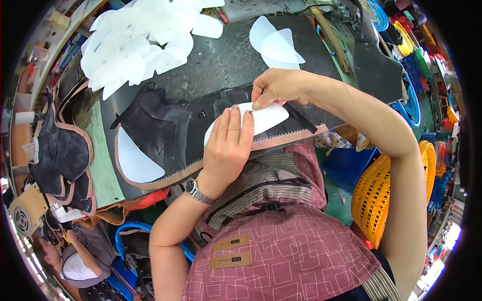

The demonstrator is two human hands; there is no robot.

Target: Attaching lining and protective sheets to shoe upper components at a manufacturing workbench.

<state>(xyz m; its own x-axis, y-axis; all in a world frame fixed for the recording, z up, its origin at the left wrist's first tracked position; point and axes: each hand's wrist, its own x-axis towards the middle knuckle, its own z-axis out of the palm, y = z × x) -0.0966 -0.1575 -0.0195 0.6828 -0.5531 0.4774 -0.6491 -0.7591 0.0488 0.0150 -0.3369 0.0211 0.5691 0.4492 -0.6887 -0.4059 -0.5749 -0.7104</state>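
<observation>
1 white piece (273, 119) lies under the flat-fingered left hand (228, 148), the curled right hand (280, 89) apparently pinching its edge.

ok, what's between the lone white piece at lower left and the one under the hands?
Head view: only dark material between the lone piece and the held piece, with a zigzag-stitched tan edge below.
</observation>
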